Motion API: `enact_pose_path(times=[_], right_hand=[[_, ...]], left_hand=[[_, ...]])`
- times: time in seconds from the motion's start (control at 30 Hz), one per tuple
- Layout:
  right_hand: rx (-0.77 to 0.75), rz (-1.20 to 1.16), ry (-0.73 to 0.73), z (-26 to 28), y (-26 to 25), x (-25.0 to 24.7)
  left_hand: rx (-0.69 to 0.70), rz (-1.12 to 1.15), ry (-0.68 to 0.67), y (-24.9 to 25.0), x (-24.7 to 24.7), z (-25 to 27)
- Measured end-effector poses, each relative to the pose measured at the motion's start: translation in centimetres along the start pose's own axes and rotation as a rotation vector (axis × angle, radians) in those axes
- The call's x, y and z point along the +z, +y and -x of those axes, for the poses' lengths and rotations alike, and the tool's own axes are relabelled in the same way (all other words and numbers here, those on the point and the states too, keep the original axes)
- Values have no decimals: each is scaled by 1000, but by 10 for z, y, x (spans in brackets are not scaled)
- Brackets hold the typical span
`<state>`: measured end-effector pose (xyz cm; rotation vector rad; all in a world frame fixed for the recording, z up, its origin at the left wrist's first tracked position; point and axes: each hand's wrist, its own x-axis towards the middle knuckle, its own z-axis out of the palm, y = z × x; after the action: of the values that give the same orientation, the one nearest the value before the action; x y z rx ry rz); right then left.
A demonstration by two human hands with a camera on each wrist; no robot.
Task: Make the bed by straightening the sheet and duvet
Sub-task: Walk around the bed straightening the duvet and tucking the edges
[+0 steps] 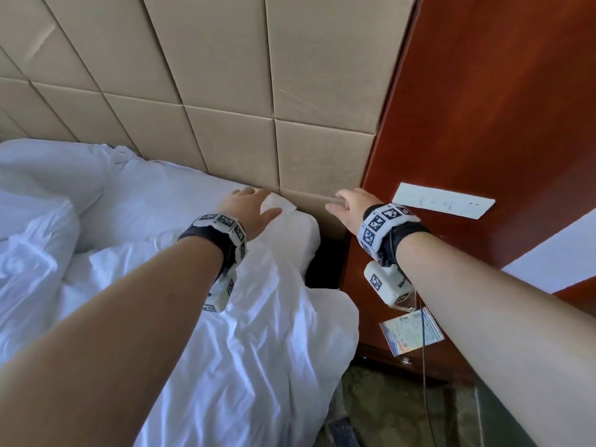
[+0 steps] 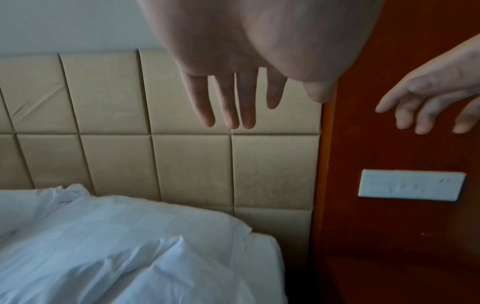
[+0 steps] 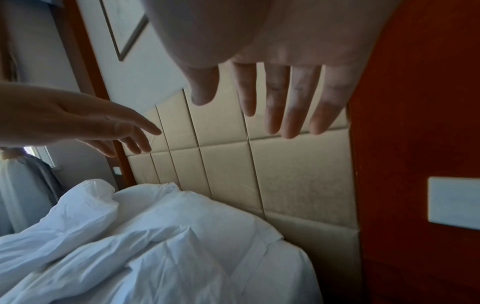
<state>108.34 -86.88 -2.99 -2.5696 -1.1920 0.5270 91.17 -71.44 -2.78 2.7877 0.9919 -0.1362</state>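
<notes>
A white sheet [image 1: 167, 195] covers the mattress up to its head corner [image 1: 290, 227] by the headboard. A crumpled white duvet [image 1: 242, 333] lies across the near side and bunches at the left. My left hand [image 1: 250, 204] hovers over that corner, fingers [image 2: 228, 98] straight and spread, holding nothing. My right hand [image 1: 346, 204] reaches beside it toward the headboard's lower edge, fingers [image 3: 280, 98] also straight and empty. In both wrist views the hands sit above the bedding [image 2: 168, 267] [image 3: 182, 246], apart from it.
A beige padded headboard [image 1: 225, 91] stands behind the bed. A red-brown wood panel [image 1: 483, 108] with a white switch plate [image 1: 445, 204] rises at the right. A card [image 1: 409, 333] lies on the nightstand. A dark gap [image 1: 325, 262] separates mattress and nightstand.
</notes>
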Motion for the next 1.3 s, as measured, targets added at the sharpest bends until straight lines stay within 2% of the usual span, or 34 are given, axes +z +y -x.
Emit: enact_pose_path(times=[0.17,0.27,0.47,0.53,0.63,0.73,0.83,0.87,0.97,1.03,1.17,1.3], right_hand=[[-7,-62,-205,-96,21,72],[14,-79,-338,-145,33,128],[110,-174,-514,-188,48,251],[149,-220,-531,-197,49,289],[174,-309,-552,-203,43,328],[195,-454,-575,-213,34,362],[192,-500,-518,-215,18,388],[205,-516,-548,-211,12,394],[224,-599,-671,-190,-10,394],[198,-550,-640,-193,-20,377],[141,-505,-469,-236,-36,308],[14,-505,-385,-275,-63,237]], left_hand=[[-120,-83,-154,-31,68,-66],[-141,-160,-231,-47,108,-101],[-186,-203,-372,-96,194,-137],[-227,-200,-400,-114,217,-147],[-226,-249,-387,-138,245,-160],[-159,-285,-314,-159,276,-171],[-117,-274,-211,-169,297,-172],[-123,-281,-212,-169,301,-171],[-168,-378,-305,-169,292,-168],[-244,-337,-327,-172,268,-174],[-264,-290,-213,-172,197,-210],[-285,-266,-78,-183,124,-243]])
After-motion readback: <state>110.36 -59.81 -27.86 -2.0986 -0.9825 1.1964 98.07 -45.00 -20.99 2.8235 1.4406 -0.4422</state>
